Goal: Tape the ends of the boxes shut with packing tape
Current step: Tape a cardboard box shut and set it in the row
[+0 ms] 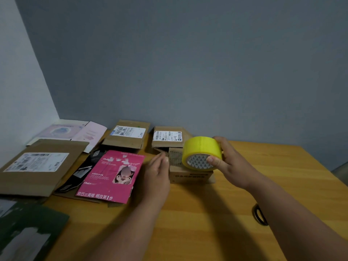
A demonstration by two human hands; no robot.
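Note:
A small brown cardboard box point(190, 174) sits on the wooden table point(207, 213), its top partly hidden by the tape roll. My right hand point(231, 162) grips a yellow roll of packing tape point(201, 152) just above the box, thumb on the roll's patterned core. My left hand point(158, 172) is at the box's left side with straight fingers, fingertips touching or nearly touching its upper left edge. Whether a strip of tape runs between the roll and my left hand cannot be made out.
Two brown boxes with shipping labels point(128, 137) point(167, 137) stand at the back. A pink flat box point(111, 176) lies left of my left hand, a large flat brown box point(39, 166) further left. Black scissor handles point(259, 214) show beside my right forearm.

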